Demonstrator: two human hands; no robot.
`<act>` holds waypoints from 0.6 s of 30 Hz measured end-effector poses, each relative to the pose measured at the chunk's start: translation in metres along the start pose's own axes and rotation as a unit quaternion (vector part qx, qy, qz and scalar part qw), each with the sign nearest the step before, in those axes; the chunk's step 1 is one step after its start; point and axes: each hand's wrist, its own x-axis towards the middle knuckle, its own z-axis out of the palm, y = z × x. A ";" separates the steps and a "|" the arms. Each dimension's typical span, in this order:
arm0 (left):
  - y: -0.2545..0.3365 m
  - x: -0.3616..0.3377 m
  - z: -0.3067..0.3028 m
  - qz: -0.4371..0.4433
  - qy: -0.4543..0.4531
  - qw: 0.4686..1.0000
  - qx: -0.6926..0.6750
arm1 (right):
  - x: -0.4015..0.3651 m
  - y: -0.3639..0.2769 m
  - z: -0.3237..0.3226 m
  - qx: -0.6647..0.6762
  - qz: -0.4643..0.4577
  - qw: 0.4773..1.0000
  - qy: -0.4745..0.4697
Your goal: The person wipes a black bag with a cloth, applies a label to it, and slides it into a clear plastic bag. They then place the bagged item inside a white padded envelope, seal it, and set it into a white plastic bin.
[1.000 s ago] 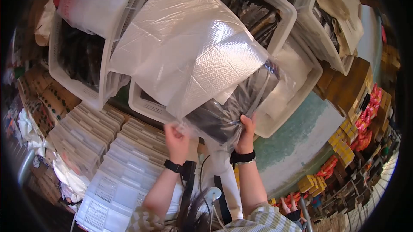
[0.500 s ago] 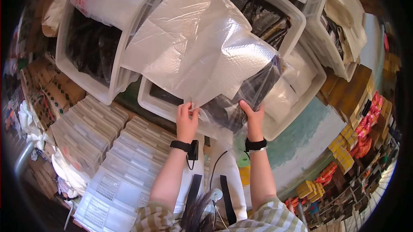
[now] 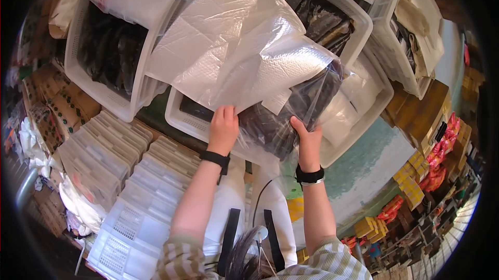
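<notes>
A large silver foil sheet point(image 3: 228, 46) lies across the white crates in front of me. My left hand point(image 3: 224, 129) pinches its near edge, fingers closed. Under the sheet's near corner is a clear plastic bag point(image 3: 283, 129) with something dark folded inside and a small white label point(image 3: 276, 102). My right hand point(image 3: 309, 142) grips the bag's right side, thumb on top and the other fingers hidden beneath. The bag is over a white crate point(image 3: 358, 134) that holds pale, shiny packages point(image 3: 340, 116).
Another white crate point(image 3: 78, 67) with dark bagged items stands at left, and one with brown paper point(image 3: 416, 20) at upper right. Nested translucent plastic bins point(image 3: 125, 217) fill the lower left. Cardboard boxes point(image 3: 421, 108) and red and yellow packages point(image 3: 442, 150) lie at right.
My left hand has moved slightly up, lifting the foil's near edge so more of the dark bagged item shows. My right hand keeps its hold, with little movement.
</notes>
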 end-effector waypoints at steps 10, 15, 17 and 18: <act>0.026 -0.051 0.001 -0.323 0.015 0.927 -0.189 | -0.008 0.006 0.008 0.056 0.026 0.996 0.060; 0.063 -0.084 -0.004 -0.200 -0.028 0.973 -0.111 | -0.009 0.014 0.011 0.142 0.073 0.985 0.059; 0.065 -0.094 0.000 -0.186 -0.047 0.974 -0.123 | -0.014 0.026 0.022 0.188 0.082 0.976 0.070; 0.060 -0.099 0.001 -0.190 -0.063 0.963 -0.180 | -0.016 0.030 0.030 0.175 0.063 0.980 0.063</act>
